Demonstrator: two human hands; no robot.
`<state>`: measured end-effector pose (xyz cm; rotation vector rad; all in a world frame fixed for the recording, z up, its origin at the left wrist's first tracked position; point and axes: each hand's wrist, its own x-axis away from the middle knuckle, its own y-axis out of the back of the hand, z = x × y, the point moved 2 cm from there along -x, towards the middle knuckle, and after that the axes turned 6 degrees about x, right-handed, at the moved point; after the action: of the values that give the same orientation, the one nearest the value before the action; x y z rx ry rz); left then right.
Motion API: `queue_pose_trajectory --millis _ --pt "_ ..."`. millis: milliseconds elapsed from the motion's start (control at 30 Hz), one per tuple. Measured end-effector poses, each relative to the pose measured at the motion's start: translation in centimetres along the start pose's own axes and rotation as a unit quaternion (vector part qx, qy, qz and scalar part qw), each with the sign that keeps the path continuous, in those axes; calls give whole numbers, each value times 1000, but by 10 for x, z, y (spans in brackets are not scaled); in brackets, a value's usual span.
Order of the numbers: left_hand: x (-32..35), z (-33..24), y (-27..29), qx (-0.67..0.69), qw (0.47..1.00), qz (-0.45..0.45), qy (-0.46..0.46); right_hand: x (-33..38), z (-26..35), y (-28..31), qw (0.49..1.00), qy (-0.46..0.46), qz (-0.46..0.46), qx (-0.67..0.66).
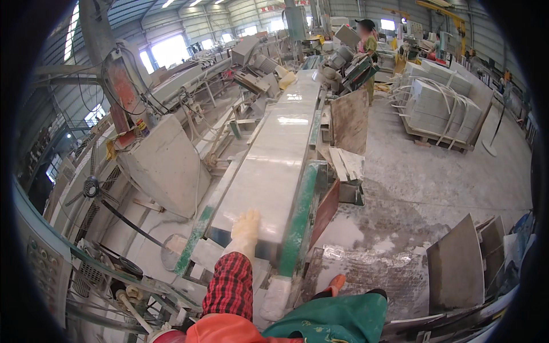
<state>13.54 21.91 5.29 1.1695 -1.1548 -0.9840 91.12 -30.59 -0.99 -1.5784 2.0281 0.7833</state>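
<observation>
This is an industrial factory hall, by the look of it a stone-processing workshop. Ribbed metal walls point(480, 37) rise high around it, with bright windows point(170, 51) and a yellow lifting crane point(459, 26) at the far end. A long machine with green frame rails point(299, 220) carries a wet, pale slab point(269, 171), flanked by a bulky electric motor point(341, 56). Strapped pale blocks point(443, 106) stand on a wooden pallet point(429, 136); pale dust coats the concrete floor point(392, 151), and a button-studded control panel point(46, 257) sits at left.
</observation>
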Motion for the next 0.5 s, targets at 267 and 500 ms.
queue_pose_trajectory --millis 267,500 --pt "-4 -3 11 4 1000 21 -16 -20 -12 29 1000 -2 12 -13" --pt "-11 -8 9 -14 1000 -16 -13 -44 -17 62 999 -10 17 -26"
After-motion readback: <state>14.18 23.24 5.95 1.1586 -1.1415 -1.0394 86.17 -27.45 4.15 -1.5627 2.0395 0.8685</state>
